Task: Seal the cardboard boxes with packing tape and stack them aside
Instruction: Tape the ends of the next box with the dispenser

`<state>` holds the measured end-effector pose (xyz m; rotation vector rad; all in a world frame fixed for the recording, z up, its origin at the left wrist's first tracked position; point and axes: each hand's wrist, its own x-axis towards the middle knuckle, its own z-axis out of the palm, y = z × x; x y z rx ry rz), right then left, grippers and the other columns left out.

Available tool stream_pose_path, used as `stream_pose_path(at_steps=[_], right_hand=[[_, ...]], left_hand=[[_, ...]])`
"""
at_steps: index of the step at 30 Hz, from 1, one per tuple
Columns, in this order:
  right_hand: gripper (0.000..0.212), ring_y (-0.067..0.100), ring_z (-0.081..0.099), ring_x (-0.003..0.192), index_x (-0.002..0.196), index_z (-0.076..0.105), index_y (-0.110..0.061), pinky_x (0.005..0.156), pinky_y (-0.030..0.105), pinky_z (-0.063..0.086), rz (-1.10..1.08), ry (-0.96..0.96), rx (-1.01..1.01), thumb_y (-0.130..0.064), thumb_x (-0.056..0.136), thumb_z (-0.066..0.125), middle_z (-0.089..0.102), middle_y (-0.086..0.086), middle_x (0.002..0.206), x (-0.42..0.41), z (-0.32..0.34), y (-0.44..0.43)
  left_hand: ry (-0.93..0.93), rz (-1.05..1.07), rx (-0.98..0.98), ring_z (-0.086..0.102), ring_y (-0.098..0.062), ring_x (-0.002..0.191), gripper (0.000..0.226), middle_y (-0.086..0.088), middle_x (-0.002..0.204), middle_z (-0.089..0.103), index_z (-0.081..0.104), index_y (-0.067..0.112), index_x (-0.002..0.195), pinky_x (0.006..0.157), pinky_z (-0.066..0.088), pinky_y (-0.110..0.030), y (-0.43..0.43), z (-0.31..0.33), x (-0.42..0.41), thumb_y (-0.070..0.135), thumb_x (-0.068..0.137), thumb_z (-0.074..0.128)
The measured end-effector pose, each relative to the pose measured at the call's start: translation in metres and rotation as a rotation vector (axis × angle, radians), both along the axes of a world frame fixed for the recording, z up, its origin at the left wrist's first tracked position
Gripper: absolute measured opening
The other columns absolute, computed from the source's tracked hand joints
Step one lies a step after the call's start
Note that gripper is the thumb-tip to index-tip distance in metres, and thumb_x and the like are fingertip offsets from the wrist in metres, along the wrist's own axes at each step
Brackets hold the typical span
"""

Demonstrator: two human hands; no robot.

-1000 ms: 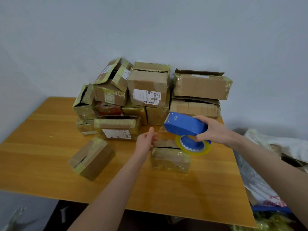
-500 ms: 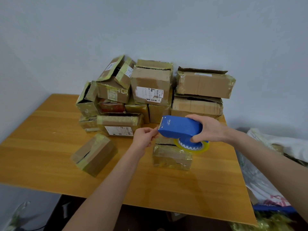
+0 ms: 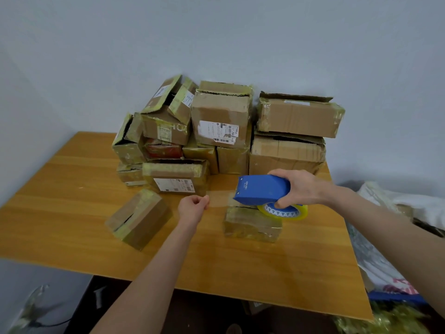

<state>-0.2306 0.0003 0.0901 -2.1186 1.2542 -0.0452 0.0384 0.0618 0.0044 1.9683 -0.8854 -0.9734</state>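
Sealing step under way.
Person's left hand (image 3: 193, 208) pinches end of clear packing tape strip (image 3: 220, 200), seemingly taut; right hand (image 3: 301, 189) grips blue plastic tape dispenser (image 3: 261, 189) just above small tape-wrapped brown cardboard box (image 3: 251, 224) on wooden table (image 3: 72, 213). Next: likely lay strip over top seam, press, cut. Behind, piled cardboard boxes (image 3: 220, 121), some flaps ajar; contents hidden.

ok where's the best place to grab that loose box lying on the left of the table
Take the loose box from above, with the grip across its narrow width and fingers on the two long side faces. It lies skewed on the table, apart from the pile, so both sides look free.
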Motion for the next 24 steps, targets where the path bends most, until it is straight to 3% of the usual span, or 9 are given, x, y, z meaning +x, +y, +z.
stream_pose_path(at_steps=[3,7,11,14,15,17,20,24], right_hand=[[0.067,0.017,0.056,0.097,0.129,0.043,-0.037,0.083,0.037,0.054,-0.002,0.076,-0.052,-0.038,0.071,0.076,0.057,-0.006,0.109,0.003,-0.004,-0.002],[0.069,0.019,0.057,0.095,0.133,0.040,-0.037,0.081,0.039,0.054,-0.008,0.119,-0.081,-0.040,0.073,0.073,0.058,-0.005,0.108,0.009,-0.008,-0.002],[0.073,0.019,0.057,0.092,0.134,0.040,-0.036,0.077,0.037,0.054,0.011,0.123,-0.116,-0.045,0.068,0.070,0.059,-0.004,0.107,0.016,-0.012,-0.002],[0.072,0.019,0.057,0.092,0.135,0.040,-0.034,0.076,0.035,0.053,0.005,0.124,-0.133,-0.043,0.071,0.072,0.059,-0.004,0.107,0.019,-0.014,-0.003],[0.072,0.019,0.057,0.092,0.135,0.040,-0.033,0.076,0.034,0.053,0.003,0.120,-0.136,-0.043,0.071,0.072,0.059,-0.004,0.107,0.019,-0.014,-0.003],[0.072,0.019,0.056,0.092,0.135,0.041,-0.032,0.075,0.033,0.052,0.006,0.115,-0.150,-0.043,0.071,0.072,0.059,-0.004,0.106,0.020,-0.014,-0.003],[0.070,0.019,0.056,0.092,0.134,0.041,-0.031,0.075,0.033,0.052,0.012,0.115,-0.161,-0.043,0.072,0.072,0.059,-0.003,0.107,0.020,-0.014,-0.003],[0.079,0.018,0.057,0.093,0.134,0.041,-0.032,0.078,0.037,0.053,0.007,0.119,-0.145,-0.056,0.062,0.064,0.059,-0.004,0.109,0.018,-0.011,-0.001]], left_hand=[[-0.065,-0.031,0.044,0.046,-0.013,0.056,0.030,0.002,0.060,0.055,0.061,0.015,0.065,0.062,0.039,-0.029,-0.003,-0.019,-0.005,0.026,0.094,0.059],[-0.101,-0.090,0.135,0.056,-0.016,0.070,0.023,-0.001,0.075,0.065,0.067,0.012,0.078,0.069,0.045,-0.030,-0.007,-0.039,-0.013,0.027,0.094,0.059],[-0.110,-0.158,0.220,0.058,-0.017,0.072,0.029,-0.004,0.086,0.065,0.067,0.009,0.112,0.067,0.047,-0.030,-0.007,-0.052,-0.026,0.031,0.095,0.057],[-0.327,-0.284,0.335,0.062,-0.026,0.100,0.062,-0.011,0.117,0.063,0.036,0.019,0.146,0.081,0.052,-0.037,-0.003,-0.055,-0.017,0.047,0.093,0.054],[-0.383,-0.287,0.299,0.062,-0.024,0.101,0.068,-0.012,0.119,0.062,0.030,0.019,0.148,0.082,0.053,-0.037,-0.001,-0.054,-0.013,0.048,0.092,0.055],[-0.411,-0.266,0.046,0.059,-0.016,0.099,0.058,-0.008,0.123,0.058,0.038,0.018,0.145,0.086,0.052,-0.032,0.004,-0.044,-0.014,0.038,0.093,0.056],[-0.485,-0.499,-0.272,0.048,-0.014,0.122,0.048,-0.002,0.142,0.045,0.045,0.014,0.140,0.104,0.043,-0.031,0.017,-0.024,-0.034,0.031,0.096,0.053],[-0.632,-0.789,-0.187,0.011,-0.017,0.147,0.066,-0.001,0.159,0.017,0.018,0.017,0.152,0.116,0.018,-0.030,0.026,-0.025,-0.046,0.047,0.098,0.042]])
